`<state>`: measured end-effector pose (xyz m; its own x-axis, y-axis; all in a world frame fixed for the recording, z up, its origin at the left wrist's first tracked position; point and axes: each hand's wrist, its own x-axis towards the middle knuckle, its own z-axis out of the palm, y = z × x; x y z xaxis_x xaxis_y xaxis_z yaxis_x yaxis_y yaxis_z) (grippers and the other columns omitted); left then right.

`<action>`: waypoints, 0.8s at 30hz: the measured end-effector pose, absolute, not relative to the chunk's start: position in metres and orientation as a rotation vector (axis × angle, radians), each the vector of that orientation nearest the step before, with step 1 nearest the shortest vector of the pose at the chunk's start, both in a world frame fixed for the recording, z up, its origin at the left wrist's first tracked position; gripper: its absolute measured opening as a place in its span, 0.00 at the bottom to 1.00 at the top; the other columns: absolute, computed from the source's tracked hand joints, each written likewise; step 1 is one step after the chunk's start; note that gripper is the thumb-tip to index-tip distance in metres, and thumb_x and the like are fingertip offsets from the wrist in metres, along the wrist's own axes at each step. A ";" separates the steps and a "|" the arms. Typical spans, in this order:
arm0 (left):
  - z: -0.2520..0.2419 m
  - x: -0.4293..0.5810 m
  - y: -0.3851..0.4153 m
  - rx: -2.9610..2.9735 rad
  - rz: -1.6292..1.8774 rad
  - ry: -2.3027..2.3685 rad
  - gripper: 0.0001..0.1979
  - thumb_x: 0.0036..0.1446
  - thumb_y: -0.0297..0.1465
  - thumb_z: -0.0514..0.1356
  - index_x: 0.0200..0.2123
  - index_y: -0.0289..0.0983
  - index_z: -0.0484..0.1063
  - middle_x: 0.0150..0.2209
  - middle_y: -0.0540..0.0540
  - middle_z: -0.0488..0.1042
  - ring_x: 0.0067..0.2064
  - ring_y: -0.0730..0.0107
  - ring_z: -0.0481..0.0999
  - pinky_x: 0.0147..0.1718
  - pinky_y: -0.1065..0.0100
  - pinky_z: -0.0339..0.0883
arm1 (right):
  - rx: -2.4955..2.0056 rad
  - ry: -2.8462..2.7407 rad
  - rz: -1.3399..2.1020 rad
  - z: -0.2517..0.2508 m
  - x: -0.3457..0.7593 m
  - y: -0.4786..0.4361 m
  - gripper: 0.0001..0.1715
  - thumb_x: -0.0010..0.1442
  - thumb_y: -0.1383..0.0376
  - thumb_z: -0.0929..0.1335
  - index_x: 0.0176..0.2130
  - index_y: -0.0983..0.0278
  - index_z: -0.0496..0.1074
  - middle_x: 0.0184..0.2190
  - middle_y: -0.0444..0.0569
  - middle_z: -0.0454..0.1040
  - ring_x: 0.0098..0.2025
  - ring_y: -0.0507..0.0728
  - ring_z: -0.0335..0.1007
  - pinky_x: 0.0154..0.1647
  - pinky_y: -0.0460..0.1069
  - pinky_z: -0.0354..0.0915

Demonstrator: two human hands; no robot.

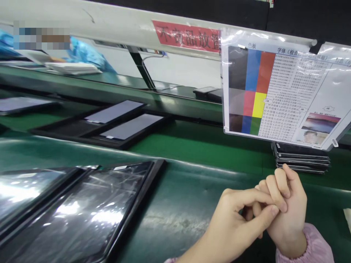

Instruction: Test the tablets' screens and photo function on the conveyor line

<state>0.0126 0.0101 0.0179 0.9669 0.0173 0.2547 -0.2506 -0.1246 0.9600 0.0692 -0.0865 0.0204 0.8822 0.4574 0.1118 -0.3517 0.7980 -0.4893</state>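
My left hand (pixel 238 215) reaches in from the lower middle, thumb and index finger closed in a pinch against my right hand (pixel 287 212). The fingers of the right hand are curled toward its palm and overlap the left fingertips. What lies between the fingers, if anything, is hidden. A pink elastic cuff (pixel 307 244) rings my right wrist. Both hands are above the green work surface (pixel 186 208). Just beyond them is a stack of thin dark panels (pixel 301 159). To their left lies a glossy black tablet-like screen (pixel 93 212) in a black tray (pixel 142 197).
A clear sleeve holding a printed colour chart (pixel 246 91) hangs at upper right. Farther back, a black tray (pixel 82 138) carries pale-screened devices (pixel 131 126) on a green belt (pixel 192 142). Across the line, a person in blue sleeves (pixel 87 54) is beside a white stack (pixel 71 68).
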 end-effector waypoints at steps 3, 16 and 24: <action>0.017 0.014 0.010 1.692 0.229 -0.167 0.08 0.60 0.30 0.64 0.35 0.36 0.85 0.13 0.54 0.66 0.16 0.79 0.63 0.19 0.76 0.57 | -0.495 -0.228 0.425 0.020 0.069 -0.087 0.37 0.62 0.55 0.69 0.16 0.61 0.44 0.10 0.35 0.36 0.16 0.49 0.35 0.18 0.44 0.50; 0.016 0.015 0.010 1.650 0.212 -0.157 0.08 0.59 0.30 0.64 0.34 0.35 0.84 0.13 0.54 0.67 0.15 0.79 0.64 0.18 0.77 0.57 | -0.539 -0.249 0.353 0.020 0.068 -0.086 0.37 0.64 0.56 0.68 0.16 0.61 0.42 0.10 0.36 0.37 0.16 0.49 0.34 0.18 0.46 0.47; 0.018 0.015 0.010 1.625 0.188 -0.149 0.08 0.59 0.30 0.64 0.34 0.35 0.84 0.13 0.55 0.66 0.15 0.81 0.62 0.19 0.78 0.56 | -0.513 -0.250 0.393 0.022 0.068 -0.087 0.37 0.63 0.56 0.69 0.16 0.61 0.43 0.10 0.35 0.37 0.16 0.49 0.35 0.18 0.44 0.50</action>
